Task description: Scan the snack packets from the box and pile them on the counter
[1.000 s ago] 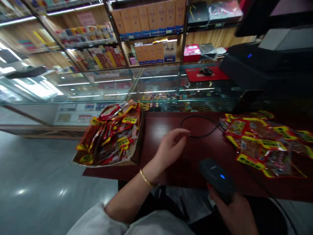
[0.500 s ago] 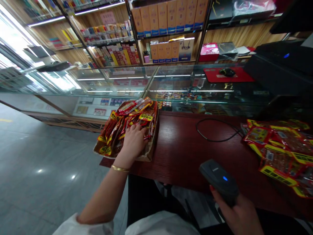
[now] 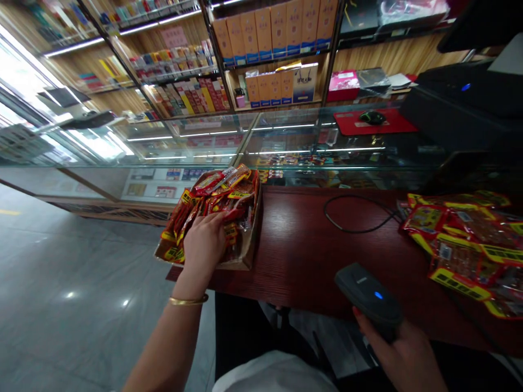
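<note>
A cardboard box [image 3: 247,247] full of red and yellow snack packets [image 3: 216,188] sits at the left end of the dark red table [image 3: 302,256]. My left hand [image 3: 204,239] reaches into the box, its fingers curled around one snack packet [image 3: 233,222]. A gold bangle circles that wrist. Low at the right, near the table's front edge, my right hand [image 3: 402,348] grips a black barcode scanner [image 3: 368,296] with a blue light on top.
A loose pile of the same packets [image 3: 461,245] lies on the table's right side. A black cable [image 3: 355,218] loops across the middle. Behind stand a glass display counter [image 3: 286,147], stocked shelves [image 3: 261,49], a red mouse pad [image 3: 373,122] and a black machine [image 3: 469,103].
My left hand went from the table's middle over to the box and closed its fingers on a packet. The scanner in my right hand stayed put.
</note>
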Demonstrator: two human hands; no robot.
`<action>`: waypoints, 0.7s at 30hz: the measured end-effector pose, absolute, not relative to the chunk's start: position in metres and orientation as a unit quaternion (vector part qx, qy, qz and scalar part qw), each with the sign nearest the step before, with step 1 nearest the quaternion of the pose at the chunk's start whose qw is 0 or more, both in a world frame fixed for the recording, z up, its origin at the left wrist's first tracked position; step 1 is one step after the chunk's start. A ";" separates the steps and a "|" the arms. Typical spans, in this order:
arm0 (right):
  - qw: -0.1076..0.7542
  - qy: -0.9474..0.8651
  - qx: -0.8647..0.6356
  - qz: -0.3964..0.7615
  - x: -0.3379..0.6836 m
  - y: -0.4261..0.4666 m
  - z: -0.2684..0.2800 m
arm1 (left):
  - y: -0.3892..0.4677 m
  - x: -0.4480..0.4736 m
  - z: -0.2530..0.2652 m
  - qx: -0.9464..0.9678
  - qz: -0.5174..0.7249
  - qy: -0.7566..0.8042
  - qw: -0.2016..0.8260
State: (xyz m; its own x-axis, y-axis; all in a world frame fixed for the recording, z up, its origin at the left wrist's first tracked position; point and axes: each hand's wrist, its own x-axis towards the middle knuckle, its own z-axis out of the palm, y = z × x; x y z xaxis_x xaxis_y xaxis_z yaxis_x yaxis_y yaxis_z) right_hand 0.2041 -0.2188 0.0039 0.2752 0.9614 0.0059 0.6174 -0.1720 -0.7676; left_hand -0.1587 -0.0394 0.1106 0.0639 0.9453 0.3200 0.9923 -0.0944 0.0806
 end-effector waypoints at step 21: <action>0.397 -0.497 -0.734 0.238 0.215 -0.229 0.016 | -0.015 0.014 0.031 -0.370 -0.477 -0.409 -0.684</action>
